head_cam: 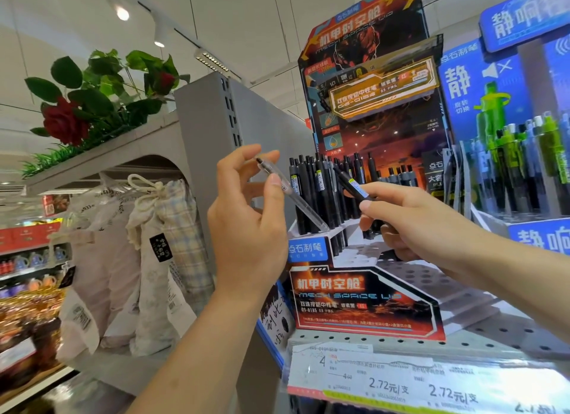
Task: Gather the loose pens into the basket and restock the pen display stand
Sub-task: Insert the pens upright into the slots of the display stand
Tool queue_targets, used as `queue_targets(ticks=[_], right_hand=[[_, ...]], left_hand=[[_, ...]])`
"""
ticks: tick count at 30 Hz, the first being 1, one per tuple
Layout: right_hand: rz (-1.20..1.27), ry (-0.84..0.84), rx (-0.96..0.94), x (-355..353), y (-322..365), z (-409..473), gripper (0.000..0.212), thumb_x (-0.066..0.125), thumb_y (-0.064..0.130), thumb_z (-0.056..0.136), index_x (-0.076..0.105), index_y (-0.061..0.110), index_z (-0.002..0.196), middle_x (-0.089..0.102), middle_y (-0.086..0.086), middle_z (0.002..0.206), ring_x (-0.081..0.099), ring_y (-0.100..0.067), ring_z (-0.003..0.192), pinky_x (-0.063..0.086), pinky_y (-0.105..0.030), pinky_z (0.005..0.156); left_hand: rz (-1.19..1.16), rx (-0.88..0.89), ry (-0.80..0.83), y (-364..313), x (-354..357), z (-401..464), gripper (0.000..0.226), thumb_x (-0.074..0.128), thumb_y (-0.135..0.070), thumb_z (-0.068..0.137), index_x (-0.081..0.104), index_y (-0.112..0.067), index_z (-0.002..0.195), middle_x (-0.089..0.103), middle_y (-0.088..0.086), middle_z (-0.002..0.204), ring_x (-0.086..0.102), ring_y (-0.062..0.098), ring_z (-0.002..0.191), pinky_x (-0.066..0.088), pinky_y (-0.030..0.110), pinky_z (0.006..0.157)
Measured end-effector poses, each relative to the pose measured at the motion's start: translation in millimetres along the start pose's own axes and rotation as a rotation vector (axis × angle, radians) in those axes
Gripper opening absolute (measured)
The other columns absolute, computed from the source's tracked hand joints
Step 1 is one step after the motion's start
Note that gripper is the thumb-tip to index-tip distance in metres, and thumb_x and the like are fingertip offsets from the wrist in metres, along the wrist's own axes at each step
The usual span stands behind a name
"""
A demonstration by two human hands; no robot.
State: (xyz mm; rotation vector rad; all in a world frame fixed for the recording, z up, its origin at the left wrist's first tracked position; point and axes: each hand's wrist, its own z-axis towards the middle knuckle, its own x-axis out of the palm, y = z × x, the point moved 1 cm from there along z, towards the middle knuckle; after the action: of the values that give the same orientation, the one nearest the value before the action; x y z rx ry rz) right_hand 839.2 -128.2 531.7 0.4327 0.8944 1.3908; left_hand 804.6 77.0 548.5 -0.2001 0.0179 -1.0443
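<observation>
Price labels [410,382] reading 2.72 front the perforated grey shelf [481,336] in a bright shop, with fabric bags [160,253] and a fake rose [63,122] to the left. On the shelf stands the red-and-black pen display stand [364,302], its back rows filled with upright black pens [311,191]. The left hand [246,228] pinches a clear pen [290,194] between thumb and fingertips; the right hand [413,219] grips a black pen [354,185], tilted, just before the stand.
</observation>
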Motion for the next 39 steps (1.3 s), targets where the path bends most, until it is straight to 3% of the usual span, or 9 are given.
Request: queue_targets(ticks=[3,8,13,18,25,31,34,36,39], right_hand=[[0.014,0.0,0.0,0,1,0,0.026,0.05,0.025,0.105,0.063,0.045,0.115,0.066,0.011,0.071,0.037,-0.011,0.047,0.03,-0.027,0.045],[0.004,0.009,0.001,2,2,1,0.029,0.052,0.024,0.104,0.061,0.048,0.117,0.066,0.011,0.071,0.038,-0.013,0.053,0.03,-0.029,0.049],[-0.011,-0.01,0.003,1,1,1,0.033,0.052,0.024,0.104,0.058,0.047,0.127,0.066,0.011,0.07,0.041,-0.013,0.054,0.033,-0.031,0.051],[0.024,-0.027,-0.017,2,3,1,0.035,0.05,0.017,0.105,0.058,0.046,0.122,0.063,0.011,0.067,0.04,-0.014,0.054,0.032,-0.031,0.049],[-0.056,-0.062,-0.058,1,4,0,0.033,0.057,0.018,0.102,0.059,0.046,0.121,0.064,0.001,0.072,0.055,-0.011,0.055,0.046,-0.02,0.053],[-0.058,-0.078,-0.061,3,5,0,0.029,0.067,0.016,0.097,0.064,0.038,0.115,0.062,0.013,0.069,0.068,-0.009,0.066,0.057,-0.021,0.058],[-0.061,-0.072,-0.083,3,7,-2,0.019,0.072,0.016,0.092,0.071,0.031,0.104,0.071,0.0,0.081,0.069,-0.014,0.07,0.056,-0.021,0.06],[-0.086,-0.072,-0.106,4,8,-3,0.013,0.075,0.018,0.09,0.073,0.031,0.091,0.072,-0.003,0.082,0.067,-0.013,0.068,0.059,-0.026,0.063],[-0.162,-0.083,-0.138,4,6,-3,0.014,0.079,0.025,0.086,0.07,0.037,0.086,0.074,0.006,0.08,0.069,-0.009,0.072,0.058,-0.037,0.075]], left_hand=[[0.065,-0.067,0.092,2,3,5,0.045,0.06,-0.019,0.095,0.044,-0.047,0.127,0.069,-0.014,0.11,0.067,0.004,0.094,0.061,0.046,0.07],[0.15,-0.134,0.334,4,9,13,0.073,0.055,-0.015,0.085,0.029,-0.057,0.138,0.068,-0.011,0.089,0.069,0.008,0.074,0.057,0.028,0.062],[0.252,-0.18,0.495,8,17,23,0.083,0.056,-0.014,0.089,0.015,-0.057,0.147,0.065,-0.013,0.079,0.065,0.009,0.06,0.052,0.018,0.057],[0.368,-0.213,0.65,9,25,20,0.088,0.054,-0.017,0.088,0.005,-0.058,0.148,0.065,-0.004,0.066,0.061,0.012,0.055,0.046,0.024,0.045],[0.43,-0.23,0.678,8,30,21,0.083,0.054,-0.022,0.088,0.009,-0.056,0.149,0.065,-0.01,0.061,0.06,0.011,0.052,0.047,0.028,0.046],[0.37,-0.219,0.62,15,32,13,0.083,0.054,-0.021,0.089,0.009,-0.054,0.151,0.063,-0.011,0.055,0.058,0.007,0.047,0.039,0.015,0.041],[0.337,-0.165,0.514,17,33,2,0.072,0.054,-0.026,0.092,0.021,-0.05,0.151,0.062,-0.01,0.056,0.057,0.007,0.05,0.04,0.017,0.046],[0.274,-0.11,0.427,18,32,-6,0.047,0.052,-0.034,0.095,0.045,-0.042,0.141,0.06,-0.012,0.057,0.055,0.008,0.053,0.04,0.019,0.048],[0.054,-0.114,0.375,14,28,-13,0.027,0.047,-0.046,0.094,0.066,-0.029,0.098,0.066,-0.007,0.069,0.062,0.016,0.064,0.051,0.042,0.06]])
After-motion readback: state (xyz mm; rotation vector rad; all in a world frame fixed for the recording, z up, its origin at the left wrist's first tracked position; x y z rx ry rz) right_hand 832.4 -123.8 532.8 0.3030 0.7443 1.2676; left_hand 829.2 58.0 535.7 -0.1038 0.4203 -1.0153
